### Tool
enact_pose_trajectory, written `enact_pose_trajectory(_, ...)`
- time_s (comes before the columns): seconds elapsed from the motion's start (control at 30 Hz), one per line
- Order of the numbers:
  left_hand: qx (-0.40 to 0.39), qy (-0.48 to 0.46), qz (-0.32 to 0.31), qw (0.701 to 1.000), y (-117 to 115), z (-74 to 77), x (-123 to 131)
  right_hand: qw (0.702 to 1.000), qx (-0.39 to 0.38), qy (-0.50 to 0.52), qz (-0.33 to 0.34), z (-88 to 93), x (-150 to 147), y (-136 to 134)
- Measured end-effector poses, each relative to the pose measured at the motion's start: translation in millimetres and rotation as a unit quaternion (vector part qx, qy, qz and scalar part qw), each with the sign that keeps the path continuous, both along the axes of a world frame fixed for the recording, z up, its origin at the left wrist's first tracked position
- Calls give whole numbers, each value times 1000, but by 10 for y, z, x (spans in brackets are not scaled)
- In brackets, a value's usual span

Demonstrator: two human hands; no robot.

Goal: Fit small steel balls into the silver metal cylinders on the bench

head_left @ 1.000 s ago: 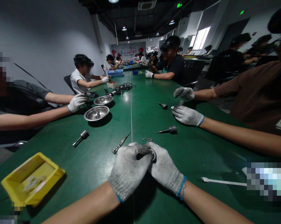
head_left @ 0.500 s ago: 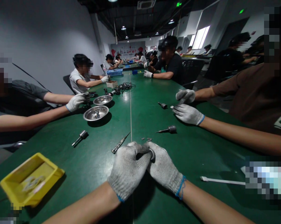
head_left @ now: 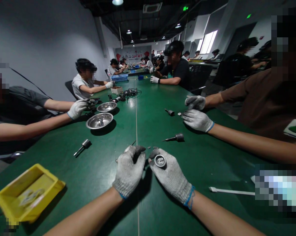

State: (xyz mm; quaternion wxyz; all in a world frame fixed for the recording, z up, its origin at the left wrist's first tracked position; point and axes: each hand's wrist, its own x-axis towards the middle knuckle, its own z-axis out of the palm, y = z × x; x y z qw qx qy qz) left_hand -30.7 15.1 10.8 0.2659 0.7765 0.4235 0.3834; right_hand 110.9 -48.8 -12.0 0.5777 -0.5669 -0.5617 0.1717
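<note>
My right hand (head_left: 171, 175), in a grey knit glove, holds a small round metal part (head_left: 160, 161) with its open face turned up toward me. My left hand (head_left: 129, 170), also gloved, sits just to its left with curled fingers over a slim metal tool (head_left: 133, 143) that lies on the green table (head_left: 148, 203); I cannot see whether the fingers grip it. Several tiny washers (head_left: 153, 147) lie just beyond my fingertips.
A yellow bin (head_left: 27, 193) stands at the near left. Two steel bowls (head_left: 99, 120) and a metal pin (head_left: 82, 146) lie to the left, a pointed metal part (head_left: 174, 138) to the right. Other people's gloved hands (head_left: 197, 119) work on both sides. A white strip (head_left: 231, 191) lies at the right.
My hands were pressed together around the part; they have come apart, and the round metal part now shows in my right hand, face up.
</note>
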Motion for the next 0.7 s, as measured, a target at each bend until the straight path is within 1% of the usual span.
enact_pose_trajectory(0.1,-6,85,-19,996,104,-136,46,995,22,57,-78,-21,58,32)
enact_pose_trajectory(0.13,1,106,-28,994,125,-163,56,991,27,78,-103,-32,81,44)
enact_pose_trajectory(0.2,11,135,-46,990,152,-190,66,984,31,117,-132,-54,118,66)
enact_pose_trajectory(0.3,7,163,-57,985,174,-173,86,980,30,147,-135,-69,135,83)
enact_pose_trajectory(0.4,-3,194,-52,980,205,-115,151,980,26,150,-128,-64,124,87)
enact_pose_trajectory(0.53,-12,219,-26,975,233,-39,281,979,21,157,-127,-71,125,97)
enact_pose_trajectory(0.7,-24,223,14,974,228,-8,375,979,7,155,-128,-120,136,115)
